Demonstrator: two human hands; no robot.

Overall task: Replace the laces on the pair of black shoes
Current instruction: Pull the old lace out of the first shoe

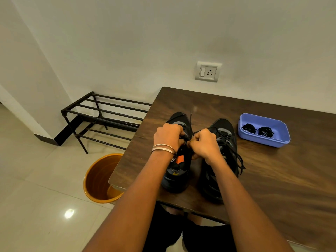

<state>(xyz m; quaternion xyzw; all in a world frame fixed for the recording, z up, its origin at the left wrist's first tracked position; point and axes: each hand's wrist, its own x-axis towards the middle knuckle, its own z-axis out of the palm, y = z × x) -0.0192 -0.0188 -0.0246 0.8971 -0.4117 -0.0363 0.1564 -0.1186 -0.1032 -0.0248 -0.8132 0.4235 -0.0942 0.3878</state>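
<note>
Fingers point(181, 140) of both hands pinch the black lace point(191, 122) over the left black shoe point(177, 171); orange tag showing.

a home entryway corner: metal shoe rack point(107, 117) on tiled floor point(36, 179), wall socket point(207, 71), wooden table point(272, 170).

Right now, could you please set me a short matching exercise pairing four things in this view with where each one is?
Things:
1. orange bucket
2. spare black laces
3. black shoe rack
4. wall socket

Places:
A. inside the blue tray
B. on the wall above the wooden table
C. on the floor at the table's left corner
D. against the wall, left of the table

Pairs: 1-C, 2-A, 3-D, 4-B
</note>
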